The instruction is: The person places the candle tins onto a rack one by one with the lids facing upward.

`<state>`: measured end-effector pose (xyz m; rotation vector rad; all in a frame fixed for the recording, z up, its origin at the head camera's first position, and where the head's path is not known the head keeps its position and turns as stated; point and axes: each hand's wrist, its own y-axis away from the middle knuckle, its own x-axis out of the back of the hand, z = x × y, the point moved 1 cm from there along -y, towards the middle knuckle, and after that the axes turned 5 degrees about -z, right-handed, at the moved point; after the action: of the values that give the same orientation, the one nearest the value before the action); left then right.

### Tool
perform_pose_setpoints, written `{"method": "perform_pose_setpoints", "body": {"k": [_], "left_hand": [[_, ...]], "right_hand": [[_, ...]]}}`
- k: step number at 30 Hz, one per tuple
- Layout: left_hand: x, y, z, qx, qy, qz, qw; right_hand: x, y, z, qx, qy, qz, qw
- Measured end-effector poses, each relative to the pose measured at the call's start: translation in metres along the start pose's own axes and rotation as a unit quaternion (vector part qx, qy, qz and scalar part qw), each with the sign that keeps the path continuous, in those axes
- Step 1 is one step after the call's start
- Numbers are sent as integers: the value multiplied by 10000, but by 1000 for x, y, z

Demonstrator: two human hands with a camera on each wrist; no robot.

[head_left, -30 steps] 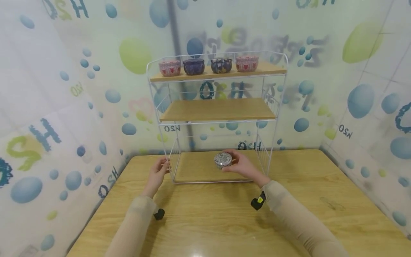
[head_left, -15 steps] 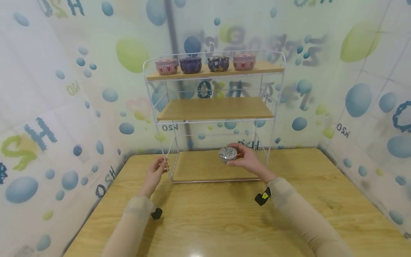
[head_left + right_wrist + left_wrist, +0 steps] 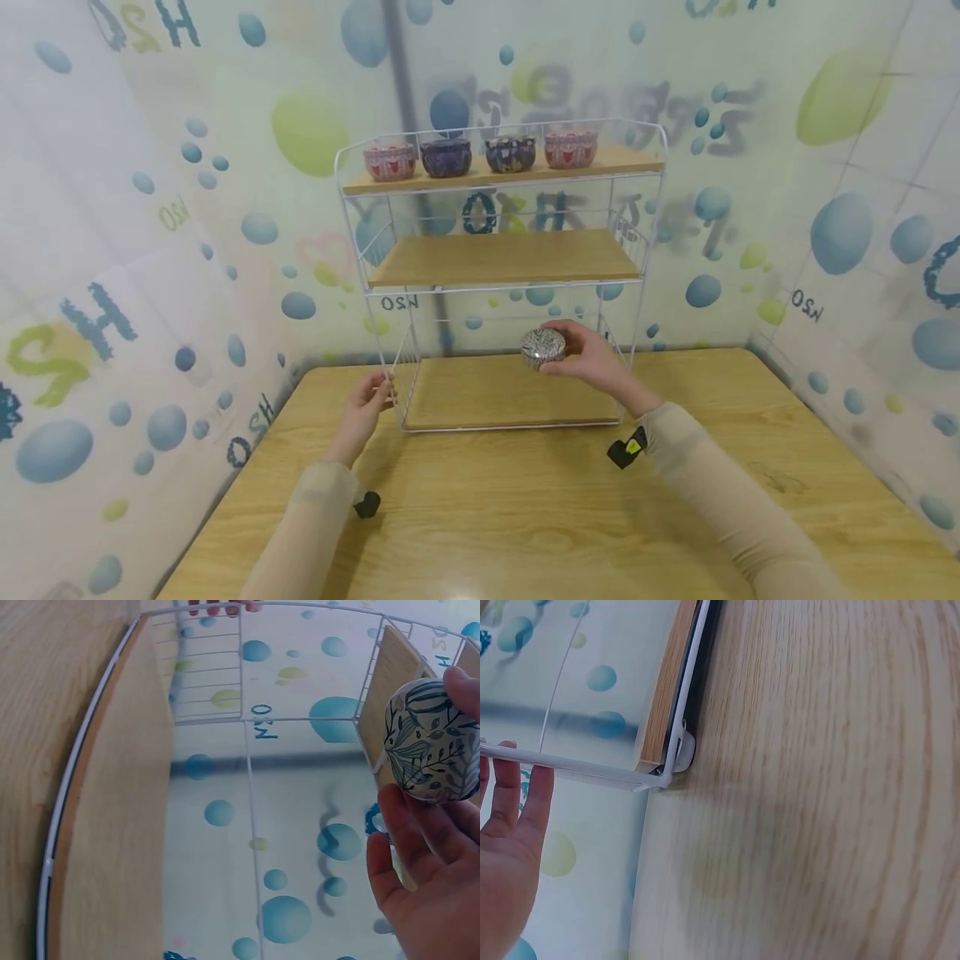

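Observation:
My right hand (image 3: 592, 360) holds a small round tin (image 3: 543, 347) between thumb and fingers, above the bottom shelf. The right wrist view shows black and white leaf patterns on the side of the tin (image 3: 427, 742), with the thumb on one end and fingers of my hand (image 3: 435, 900) on the other. On the left, my left hand (image 3: 363, 408) grips the front post of a white wire rack (image 3: 372, 333) low down. In the left wrist view, fingertips (image 3: 541, 776) of that hand meet the white post.
Several patterned tins stand in a row on the top shelf (image 3: 630, 158), among them a pink-red tin (image 3: 390, 162) and a dark blue tin (image 3: 446, 158). Below are a wooden middle shelf (image 3: 502, 257) and bottom shelf (image 3: 480, 396). The rack stands on a wooden table (image 3: 495, 517) near the wall.
My right hand has lifted the tin upward and slightly to the right, away from the bottom shelf. My left hand stays at the post.

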<state>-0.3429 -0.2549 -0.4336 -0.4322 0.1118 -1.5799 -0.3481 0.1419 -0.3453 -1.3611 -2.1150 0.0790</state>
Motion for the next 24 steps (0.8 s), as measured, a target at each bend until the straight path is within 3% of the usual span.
{"method": "perform_pose_setpoints", "body": {"k": [6, 10, 15, 24], "left_hand": [[0, 0, -6, 8, 47, 20, 10000], [-1, 1, 4, 80, 125, -79, 9999], [-4, 6, 25, 126, 0, -198, 9997], [-3, 6, 22, 53, 132, -194, 9997]], "right_hand": [[15, -2, -6, 132, 138, 103, 9998], [26, -4, -11, 249, 78, 150, 9995], [39, -8, -22, 85, 112, 128, 9998], [57, -5, -41, 41, 518, 230, 9984]]}}
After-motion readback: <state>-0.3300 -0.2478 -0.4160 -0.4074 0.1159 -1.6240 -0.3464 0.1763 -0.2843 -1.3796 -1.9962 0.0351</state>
